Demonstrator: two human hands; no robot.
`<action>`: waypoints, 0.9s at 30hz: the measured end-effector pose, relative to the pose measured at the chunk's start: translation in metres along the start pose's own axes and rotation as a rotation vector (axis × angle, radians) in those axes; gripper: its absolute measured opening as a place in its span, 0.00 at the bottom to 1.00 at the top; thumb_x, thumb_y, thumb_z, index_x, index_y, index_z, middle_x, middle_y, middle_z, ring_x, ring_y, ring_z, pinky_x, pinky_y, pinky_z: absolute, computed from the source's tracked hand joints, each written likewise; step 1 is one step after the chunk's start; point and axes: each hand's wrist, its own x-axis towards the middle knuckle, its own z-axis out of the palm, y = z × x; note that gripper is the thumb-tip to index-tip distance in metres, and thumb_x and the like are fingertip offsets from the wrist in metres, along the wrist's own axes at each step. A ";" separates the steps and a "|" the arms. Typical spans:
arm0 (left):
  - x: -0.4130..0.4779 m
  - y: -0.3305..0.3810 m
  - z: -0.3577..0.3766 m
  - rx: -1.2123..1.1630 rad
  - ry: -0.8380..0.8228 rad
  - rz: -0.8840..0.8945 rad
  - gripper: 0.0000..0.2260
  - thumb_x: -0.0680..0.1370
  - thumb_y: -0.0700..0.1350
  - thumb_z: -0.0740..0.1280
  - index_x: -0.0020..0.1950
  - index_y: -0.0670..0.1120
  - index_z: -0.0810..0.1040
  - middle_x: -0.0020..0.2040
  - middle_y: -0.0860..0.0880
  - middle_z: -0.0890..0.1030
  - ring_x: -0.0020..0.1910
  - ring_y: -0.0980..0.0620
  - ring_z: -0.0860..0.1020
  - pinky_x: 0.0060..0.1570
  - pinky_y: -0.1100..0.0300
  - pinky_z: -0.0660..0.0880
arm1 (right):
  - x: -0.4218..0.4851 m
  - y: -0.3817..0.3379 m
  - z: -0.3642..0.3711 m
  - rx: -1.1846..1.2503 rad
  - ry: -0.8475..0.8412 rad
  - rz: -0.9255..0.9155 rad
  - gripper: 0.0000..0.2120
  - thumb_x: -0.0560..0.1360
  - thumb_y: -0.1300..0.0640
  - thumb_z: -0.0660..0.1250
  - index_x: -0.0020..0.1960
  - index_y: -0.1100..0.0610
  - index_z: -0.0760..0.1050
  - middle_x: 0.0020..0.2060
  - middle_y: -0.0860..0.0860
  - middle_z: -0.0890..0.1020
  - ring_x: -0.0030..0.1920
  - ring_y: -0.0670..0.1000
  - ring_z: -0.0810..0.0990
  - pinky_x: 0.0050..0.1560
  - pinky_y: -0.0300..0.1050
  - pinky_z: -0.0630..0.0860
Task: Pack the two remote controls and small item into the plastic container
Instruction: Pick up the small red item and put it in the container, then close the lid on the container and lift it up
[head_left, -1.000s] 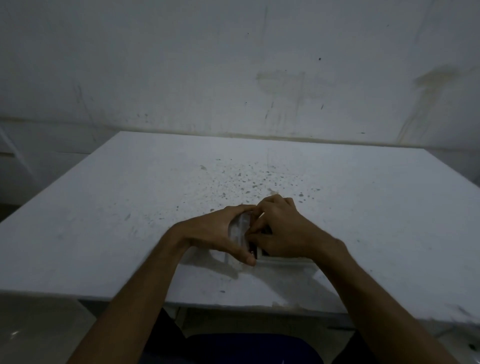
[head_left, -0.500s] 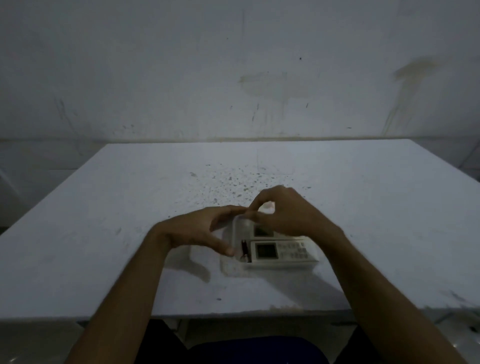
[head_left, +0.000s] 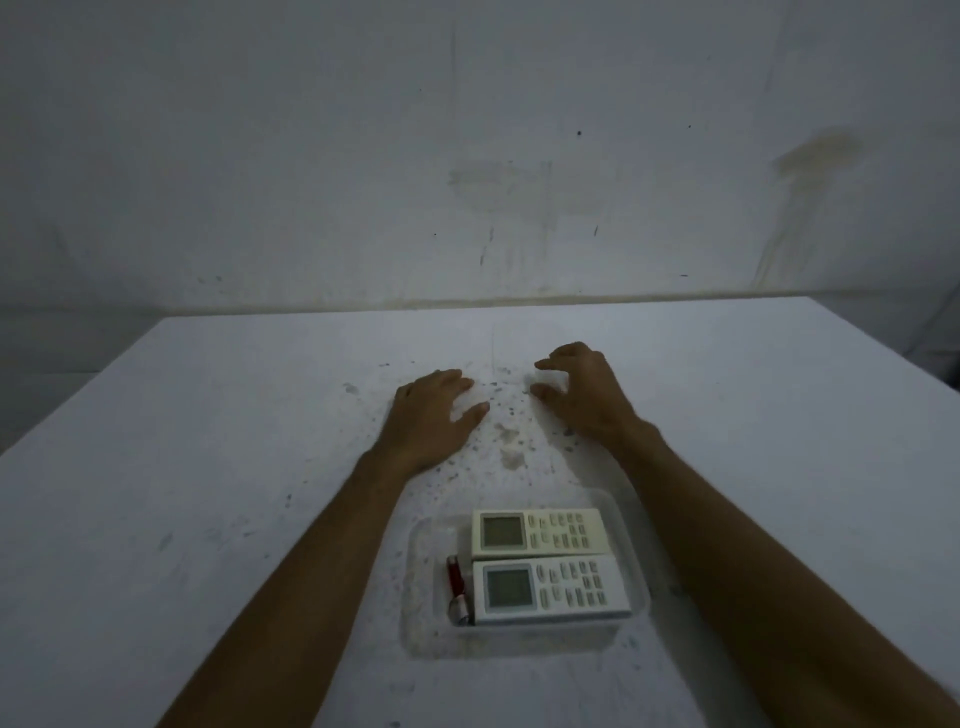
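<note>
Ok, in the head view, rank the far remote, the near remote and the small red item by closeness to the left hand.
From the left hand:
1. Far remote, at the container's back.
2. Small red item, at the container's left, beside the near remote's screen end.
3. Near remote, at the front.

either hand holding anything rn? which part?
Nothing held. Left hand and right hand are empty beyond the plastic container; both remote controls lie inside it.

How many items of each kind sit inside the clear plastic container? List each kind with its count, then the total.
White remote controls: 2 (far one, near one)
Small red item: 1
Total: 3
</note>
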 end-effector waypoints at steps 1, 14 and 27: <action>0.001 -0.003 0.002 -0.005 -0.013 0.008 0.28 0.81 0.65 0.59 0.77 0.52 0.71 0.79 0.52 0.68 0.79 0.50 0.63 0.79 0.47 0.55 | 0.000 0.001 0.003 0.025 0.022 0.010 0.21 0.74 0.39 0.68 0.54 0.54 0.87 0.54 0.54 0.86 0.58 0.54 0.81 0.58 0.50 0.78; -0.005 -0.002 0.002 -0.111 0.049 -0.014 0.32 0.80 0.65 0.62 0.79 0.51 0.65 0.77 0.51 0.70 0.76 0.49 0.67 0.77 0.48 0.60 | -0.006 -0.014 0.004 0.140 0.176 -0.055 0.08 0.82 0.52 0.66 0.52 0.56 0.79 0.54 0.53 0.79 0.54 0.52 0.77 0.58 0.56 0.77; -0.020 0.042 -0.069 -0.977 0.309 -0.205 0.40 0.80 0.62 0.65 0.83 0.50 0.48 0.76 0.46 0.72 0.71 0.50 0.74 0.68 0.55 0.72 | -0.064 -0.073 -0.065 1.168 -0.013 0.134 0.13 0.85 0.55 0.59 0.53 0.61 0.79 0.54 0.55 0.82 0.55 0.53 0.81 0.55 0.58 0.83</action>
